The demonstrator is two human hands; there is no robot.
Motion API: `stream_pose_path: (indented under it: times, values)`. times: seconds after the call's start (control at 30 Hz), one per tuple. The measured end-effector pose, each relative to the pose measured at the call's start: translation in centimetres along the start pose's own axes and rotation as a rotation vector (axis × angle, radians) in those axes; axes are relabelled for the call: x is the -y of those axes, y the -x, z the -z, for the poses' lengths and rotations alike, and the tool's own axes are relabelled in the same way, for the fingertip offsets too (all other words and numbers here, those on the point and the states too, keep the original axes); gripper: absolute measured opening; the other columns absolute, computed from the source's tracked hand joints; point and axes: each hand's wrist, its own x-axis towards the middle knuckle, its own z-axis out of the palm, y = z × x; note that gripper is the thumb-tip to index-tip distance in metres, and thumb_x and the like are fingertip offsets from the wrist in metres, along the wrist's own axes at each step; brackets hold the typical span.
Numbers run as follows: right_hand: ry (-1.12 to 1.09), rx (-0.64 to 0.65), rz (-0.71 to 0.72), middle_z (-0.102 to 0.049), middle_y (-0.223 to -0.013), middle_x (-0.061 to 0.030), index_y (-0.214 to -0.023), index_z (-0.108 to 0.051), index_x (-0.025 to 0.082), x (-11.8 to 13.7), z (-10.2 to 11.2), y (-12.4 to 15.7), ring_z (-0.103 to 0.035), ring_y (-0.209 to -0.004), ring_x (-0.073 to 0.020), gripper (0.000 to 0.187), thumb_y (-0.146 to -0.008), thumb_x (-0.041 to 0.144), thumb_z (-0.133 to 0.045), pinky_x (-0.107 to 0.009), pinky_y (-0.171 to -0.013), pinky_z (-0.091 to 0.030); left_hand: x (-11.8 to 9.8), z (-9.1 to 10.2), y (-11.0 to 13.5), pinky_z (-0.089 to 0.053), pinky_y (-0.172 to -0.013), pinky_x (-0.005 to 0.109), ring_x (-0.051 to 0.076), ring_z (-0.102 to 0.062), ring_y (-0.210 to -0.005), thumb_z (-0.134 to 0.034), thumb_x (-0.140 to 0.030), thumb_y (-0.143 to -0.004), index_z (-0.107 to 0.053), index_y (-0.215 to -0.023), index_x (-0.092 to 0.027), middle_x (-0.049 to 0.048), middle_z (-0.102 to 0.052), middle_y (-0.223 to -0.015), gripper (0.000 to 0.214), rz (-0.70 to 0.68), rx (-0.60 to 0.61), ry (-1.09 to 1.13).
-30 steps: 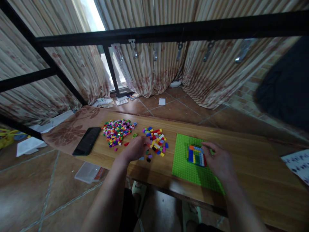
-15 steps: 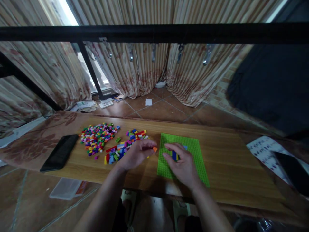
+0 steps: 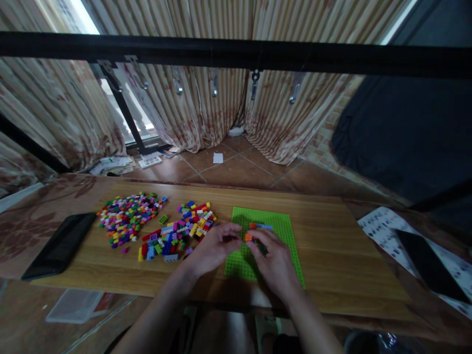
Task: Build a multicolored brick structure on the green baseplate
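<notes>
My right hand [image 3: 275, 258] is over the green baseplate [image 3: 282, 226], with a small orange brick [image 3: 248, 237] pinched between thumb and index finger. My left hand [image 3: 214, 250] hovers at the plate's left edge, fingers curled but apart, with nothing visible in them. Just beyond the right fingertips, a light blue brick [image 3: 264, 226] and another orange piece [image 3: 252, 225] sit on the plate. The right hand covers part of the plate, and dark bricks beneath it are mostly hidden.
Left of the plate lies a pile of larger mixed bricks [image 3: 173, 236], with a heap of small colourful bricks [image 3: 127, 214] farther left. A black tablet-like slab [image 3: 61, 243] rests at the table's left end. A printed sheet [image 3: 383, 228] and a dark phone [image 3: 429, 263] lie at right.
The orange brick has passed from my left hand to my right fingertips. My left hand is now loosened beside the plate. The whole view has shifted slightly.
</notes>
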Motion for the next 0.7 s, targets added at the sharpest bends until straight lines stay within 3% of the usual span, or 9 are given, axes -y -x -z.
stream_pose_path:
  times: [0.13,0.23,0.43,0.7]
  values:
    - [0.039,-0.112,-0.196,-0.070,-0.098,-0.0079,-0.102,-0.069,0.022,-2.6,2.3,-0.3,-0.065,-0.088,-0.0236,0.025,-0.090,0.038,-0.054,-0.038,-0.081,-0.051,0.4,-0.8,-0.6,-0.050,-0.073,0.028,0.018,-0.065,-0.081,-0.060,-0.027,-0.082,-0.065,-0.110,-0.013,0.0063,-0.070,-0.091,0.032,-0.036,-0.090,-0.247]
    - [0.072,-0.155,-0.261,-0.071,-0.097,-0.0095,-0.100,-0.070,0.019,-3.7,2.9,-0.5,-0.066,-0.087,-0.0248,0.030,-0.087,0.042,-0.055,-0.040,-0.081,-0.051,0.5,-1.2,-0.9,-0.050,-0.075,0.028,0.018,-0.066,-0.083,-0.055,-0.025,-0.085,-0.065,-0.111,-0.013,0.0065,-0.070,-0.094,0.030,-0.049,-0.092,-0.385]
    - [0.049,-0.119,-0.238,-0.071,-0.095,-0.0089,-0.100,-0.070,0.018,-3.5,2.3,-0.8,-0.066,-0.082,-0.0221,0.031,-0.086,0.040,-0.054,-0.037,-0.078,-0.052,0.1,-1.9,-0.9,-0.050,-0.074,0.027,0.018,-0.067,-0.082,-0.052,-0.023,-0.086,-0.064,-0.117,-0.013,0.0078,-0.071,-0.099,0.034,-0.020,-0.102,-0.493]
    - [0.018,-0.104,-0.217,-0.070,-0.092,-0.0061,-0.099,-0.071,0.021,-3.4,1.6,-0.7,-0.064,-0.082,-0.0218,0.030,-0.086,0.045,-0.058,-0.037,-0.077,-0.050,-0.6,-2.5,-0.7,-0.048,-0.069,0.026,0.017,-0.065,-0.076,-0.052,-0.020,-0.085,-0.067,-0.110,-0.015,0.0059,-0.073,-0.095,0.030,-0.044,-0.114,-0.560]
